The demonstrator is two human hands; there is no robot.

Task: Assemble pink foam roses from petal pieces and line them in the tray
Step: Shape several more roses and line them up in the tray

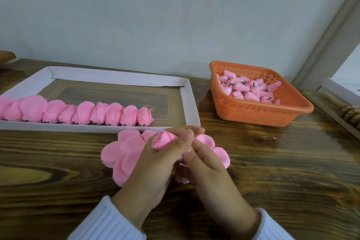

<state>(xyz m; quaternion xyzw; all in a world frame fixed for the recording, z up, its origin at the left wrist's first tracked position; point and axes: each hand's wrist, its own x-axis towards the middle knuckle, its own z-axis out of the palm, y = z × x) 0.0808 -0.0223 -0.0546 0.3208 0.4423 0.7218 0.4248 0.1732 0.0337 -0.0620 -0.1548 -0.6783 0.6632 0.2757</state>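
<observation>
The half-made rose (162, 139) sits just in front of the tray's near edge, over a flat spread of pink petal pieces (120, 154) on the desk (58, 171). Left hand (155, 165) is curled round the bud, and right hand (206, 163) pinches it from the other side with its fingertips. The finished roses (78, 113) are lined up along the near side of the white tray (187, 103). Off to the right, an orange basket (253, 119) holds loose pink buds (247, 89).
</observation>
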